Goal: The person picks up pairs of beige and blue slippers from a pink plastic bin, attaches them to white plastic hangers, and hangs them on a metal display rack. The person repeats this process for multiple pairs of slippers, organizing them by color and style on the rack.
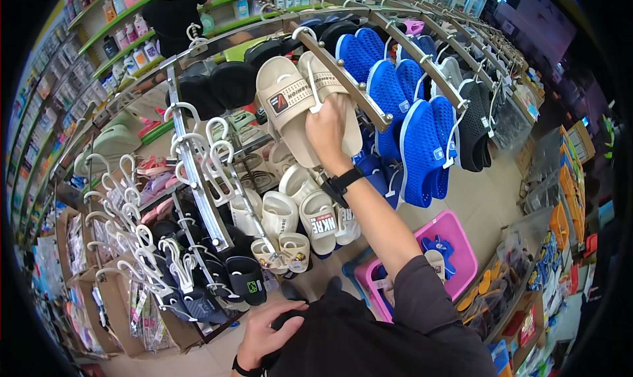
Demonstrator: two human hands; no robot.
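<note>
My right hand (327,127) grips a pair of beige slide sandals (284,97) by their white plastic hanger, just beneath a metal display arm (346,80). The hanger's top hook lies near that arm; whether it bears the weight I cannot tell. My left hand (269,327) rests low against my dark shirt, thumb and fingers apart, with nothing in it. Blue perforated clogs (420,154) hang to the right of the sandals. White slides (319,219) hang below my right hand, and black slides (246,278) hang above my left hand.
A pink plastic basket (462,224) with footwear stands on the floor at my right. Empty white hangers (143,253) crowd the rack's left side, above cardboard boxes (118,317). Bins of sandals line the right. Beyond the rack, a person in black (173,21) stands by shelves of bottles.
</note>
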